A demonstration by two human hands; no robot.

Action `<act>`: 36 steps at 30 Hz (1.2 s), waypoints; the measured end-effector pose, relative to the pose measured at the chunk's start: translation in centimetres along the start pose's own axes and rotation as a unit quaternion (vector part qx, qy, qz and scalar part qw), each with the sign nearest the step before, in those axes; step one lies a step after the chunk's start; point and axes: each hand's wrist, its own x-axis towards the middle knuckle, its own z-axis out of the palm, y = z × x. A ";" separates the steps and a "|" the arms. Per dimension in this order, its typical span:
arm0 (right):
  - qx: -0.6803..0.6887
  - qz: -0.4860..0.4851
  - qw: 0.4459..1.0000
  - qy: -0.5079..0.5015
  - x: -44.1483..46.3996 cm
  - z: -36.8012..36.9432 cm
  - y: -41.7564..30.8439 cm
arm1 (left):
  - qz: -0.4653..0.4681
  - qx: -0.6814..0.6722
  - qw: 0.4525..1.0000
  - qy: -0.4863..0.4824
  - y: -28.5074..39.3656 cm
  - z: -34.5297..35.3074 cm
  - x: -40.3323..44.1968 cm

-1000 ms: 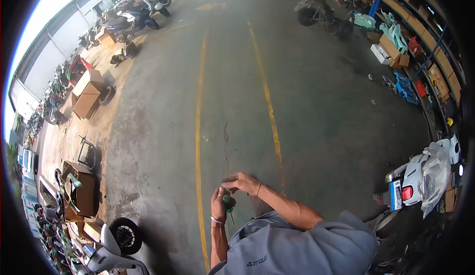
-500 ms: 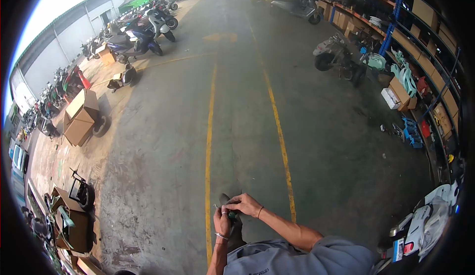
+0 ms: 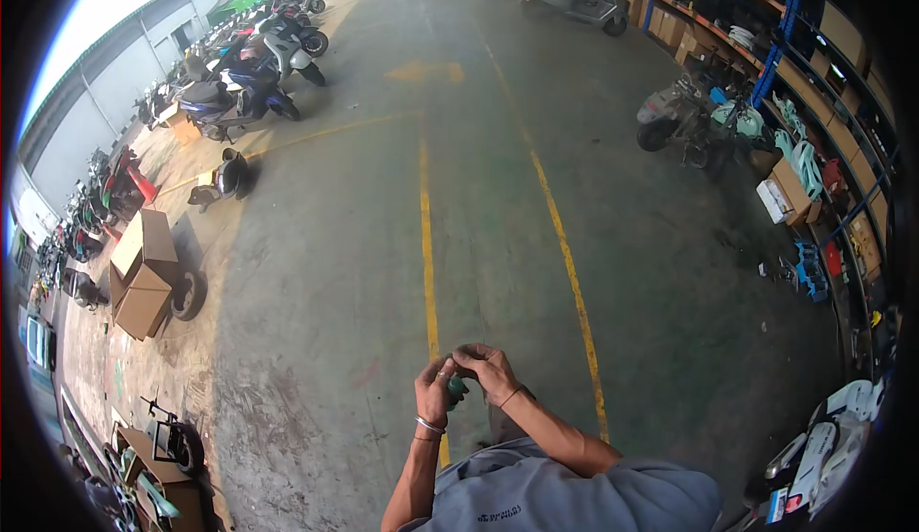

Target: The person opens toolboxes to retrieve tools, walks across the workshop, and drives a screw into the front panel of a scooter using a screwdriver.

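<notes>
Yellow floor lines [image 3: 428,245] — (faded), blue-grey shirt [image 3: 574,494]

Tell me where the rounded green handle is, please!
In the head view, the rounded green handle is low, near the middle, against the left hand, just below the fingertips of the right hand.

Daylight enters from the upper left, where the sky [image 3: 105,24] is washed out to white; the ground [image 3: 86,360] at the left is bright, and the grey floor [image 3: 498,245] lies in softer shade. Wide-angle distortion bows the shelves [image 3: 814,82] at the right within black, rounded corners, and a faint haze lowers contrast toward the top.
</notes>
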 end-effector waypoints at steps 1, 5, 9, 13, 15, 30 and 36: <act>0.018 -0.001 1.000 0.009 3.0 0.0 -0.8 | -0.002 -0.017 1.000 -0.001 0.4 0.3 3.7; 0.005 -0.018 0.999 0.025 16.7 0.1 -4.6 | 0.007 -0.065 0.998 -0.021 3.3 1.8 18.5; -0.067 -0.029 0.997 -0.018 29.8 1.5 -12.3 | -0.016 -0.075 0.997 -0.019 10.8 3.9 31.1; -0.190 -0.039 0.976 -0.100 39.8 5.3 -21.9 | 0.000 -0.039 0.999 -0.014 19.7 4.7 40.0; -0.237 -0.035 0.961 -0.140 45.5 6.2 -24.3 | -0.002 -0.062 0.998 -0.019 22.3 4.6 45.2; -0.312 -0.006 0.949 0.038 94.1 3.2 -24.3 | -0.027 -0.014 0.999 -0.031 39.6 1.6 91.3; -0.285 0.209 0.868 0.348 105.8 -13.9 -19.0 | -0.026 0.030 0.997 -0.061 47.2 -1.3 109.4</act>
